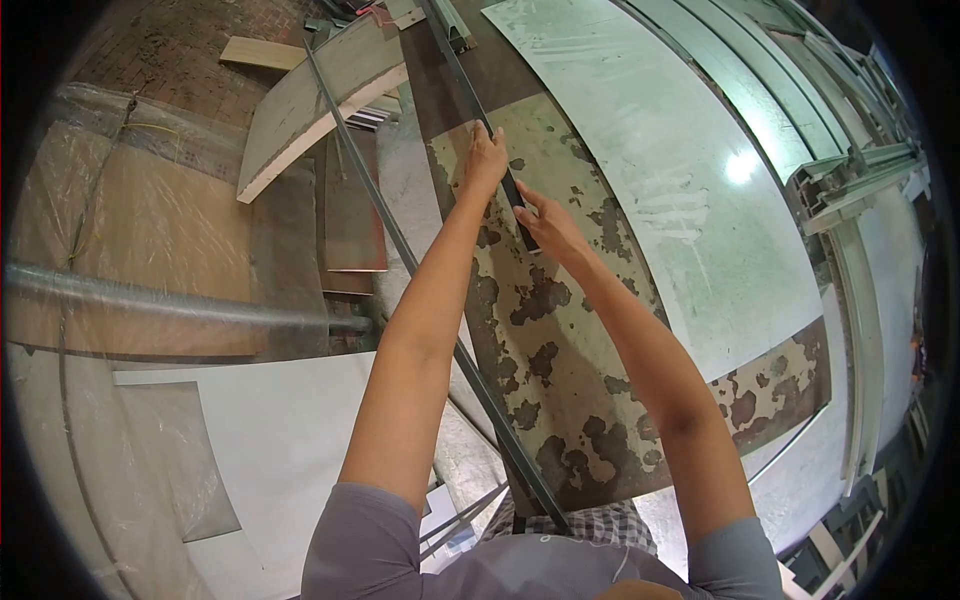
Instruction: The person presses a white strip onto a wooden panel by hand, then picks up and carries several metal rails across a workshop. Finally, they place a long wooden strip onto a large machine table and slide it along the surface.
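A long, narrow dark bar [463, 82] runs from the top edge of the view down to a cut end over a stained, blotchy board. My left hand [485, 160] is closed around it, fingers wrapped over its side. Nearer to me, my right hand [552, 226] grips the same bar close to its end, thumb and fingers against its edges. The blotchy board [545, 345] lies beneath both hands, its coating worn off in dark patches. Another long dark strip [400, 243] slants past my left forearm and reaches down to my lap.
A large pale sheet [660, 180] lies right of the hands, with metal profiles [850, 185] beyond it. At left are a thick light board [310, 105], a film-wrapped roll [170, 300] and white sheets [290, 440]. A wooden piece [262, 53] rests on the brick floor.
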Available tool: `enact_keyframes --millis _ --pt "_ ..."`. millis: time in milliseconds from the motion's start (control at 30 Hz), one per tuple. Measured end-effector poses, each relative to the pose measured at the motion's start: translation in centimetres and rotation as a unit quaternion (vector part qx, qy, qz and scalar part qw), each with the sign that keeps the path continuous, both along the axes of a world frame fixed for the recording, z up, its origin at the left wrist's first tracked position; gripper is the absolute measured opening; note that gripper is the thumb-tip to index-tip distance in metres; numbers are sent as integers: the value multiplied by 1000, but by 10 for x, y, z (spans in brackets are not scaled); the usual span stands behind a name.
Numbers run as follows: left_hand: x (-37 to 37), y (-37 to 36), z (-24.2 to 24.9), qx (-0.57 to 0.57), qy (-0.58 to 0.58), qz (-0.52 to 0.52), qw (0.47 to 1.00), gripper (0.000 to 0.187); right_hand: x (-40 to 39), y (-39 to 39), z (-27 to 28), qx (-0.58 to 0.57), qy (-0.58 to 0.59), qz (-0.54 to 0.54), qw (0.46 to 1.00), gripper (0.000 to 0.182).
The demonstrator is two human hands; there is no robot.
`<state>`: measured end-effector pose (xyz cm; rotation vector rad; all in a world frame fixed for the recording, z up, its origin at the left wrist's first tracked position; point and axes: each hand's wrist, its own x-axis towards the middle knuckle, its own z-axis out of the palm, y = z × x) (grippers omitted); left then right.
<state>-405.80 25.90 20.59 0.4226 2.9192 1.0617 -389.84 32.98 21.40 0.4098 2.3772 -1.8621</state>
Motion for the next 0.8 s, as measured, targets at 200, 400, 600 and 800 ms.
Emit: enact_keyframes --millis 200,400,600,800 --pt "16 -5 6 17 -30 0 999 63 -25 1 -17 38 39 -19 998 48" --pt "15 -3 7 34 -21 8 999 63 -51 4 -24 36 69 -19 997 48" --pt "10 0 3 65 -3 15 998 64 -78 10 -23 42 33 -6 999 46" --pt "36 -9 7 109 -52 22 992 60 -95 13 -21 32 63 -13 997 44"
